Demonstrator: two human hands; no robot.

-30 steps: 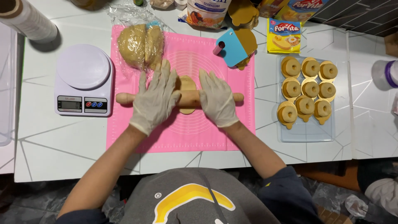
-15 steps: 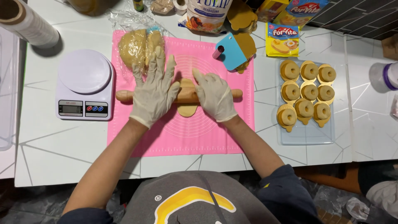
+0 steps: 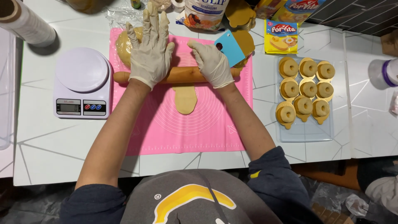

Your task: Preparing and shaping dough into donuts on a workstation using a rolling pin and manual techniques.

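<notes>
A: Where are the hands?

B: Both gloved. The left hand point(image 3: 150, 52) lies flat, fingers spread wide, on the wooden rolling pin point(image 3: 178, 75); the right hand point(image 3: 212, 64) presses its palm on the pin, fingers loosely extended.

A: And the dough?

B: A flattened dough strip point(image 3: 185, 99) sticks out at 6 o'clock from the pin, on the pink mat point(image 3: 186, 132). The scale point(image 3: 82, 83) sits on the desk point(image 3: 49, 145) at 9 o'clock, a tray of rings point(image 3: 304, 93) at 3 o'clock.

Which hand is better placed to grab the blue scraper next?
Right hand, likely: it rests on the rolling pin right beside the blue scraper. Left hand lies at the pin's other end, by the dough ball.
</notes>
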